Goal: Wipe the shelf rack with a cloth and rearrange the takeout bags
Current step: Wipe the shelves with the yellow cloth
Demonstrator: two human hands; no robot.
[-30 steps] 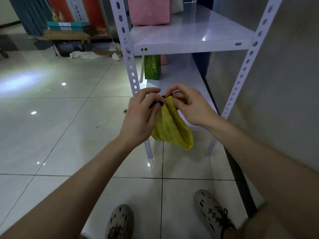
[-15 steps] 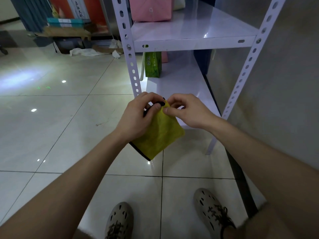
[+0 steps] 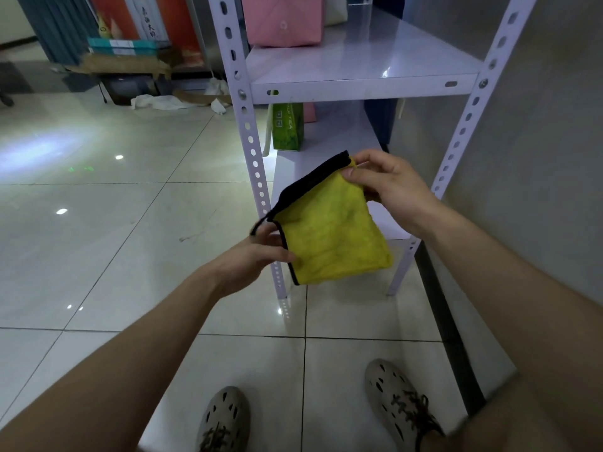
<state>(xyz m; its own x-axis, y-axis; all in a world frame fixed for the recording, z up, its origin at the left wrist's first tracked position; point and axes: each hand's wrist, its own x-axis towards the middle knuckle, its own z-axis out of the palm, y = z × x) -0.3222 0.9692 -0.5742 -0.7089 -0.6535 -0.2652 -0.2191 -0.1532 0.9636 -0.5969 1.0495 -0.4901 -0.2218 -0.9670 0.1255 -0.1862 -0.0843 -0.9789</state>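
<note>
A folded yellow cloth with a black edge hangs in front of the white shelf rack. My right hand pinches its upper right corner. My left hand pinches its lower left edge. A pink takeout bag stands on the upper shelf at the back left. A green takeout bag stands on the lower shelf, with part of another pink bag behind it.
A grey wall runs along the rack's right side. Glossy floor tiles spread to the left. Cardboard, boxes and crumpled paper lie at the far back left. My two shoes stand on the floor in front of the rack.
My hands have drawn apart, the left down and left, the right up and right. The cloth now hangs spread flat between them, where before it was bunched.
</note>
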